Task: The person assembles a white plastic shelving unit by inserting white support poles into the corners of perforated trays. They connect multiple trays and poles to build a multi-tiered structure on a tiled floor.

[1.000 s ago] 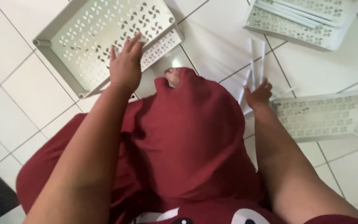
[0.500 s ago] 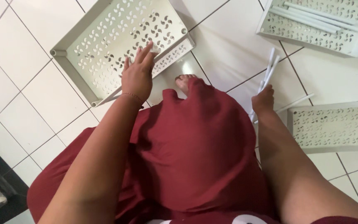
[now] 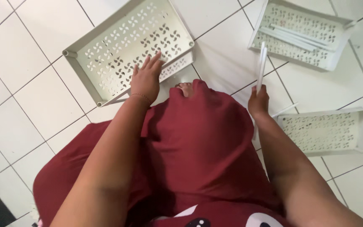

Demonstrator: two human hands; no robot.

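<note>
Since prev frame left hand [image 3: 145,80] slid further onto perforated tray [image 3: 122,46] at floor's top-left, fingers spread flat. Right hand [image 3: 258,102] fist-grips white rods [image 3: 261,67]. I'd pin tray firmly, keep rods vertical.

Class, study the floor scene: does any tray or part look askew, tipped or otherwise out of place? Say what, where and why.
The tray at the lower right seems tipped on its side beside the right hand, which grips white rods. The tray under the left hand lies skewed to the tile lines. A loose rod lies on the floor.
</note>
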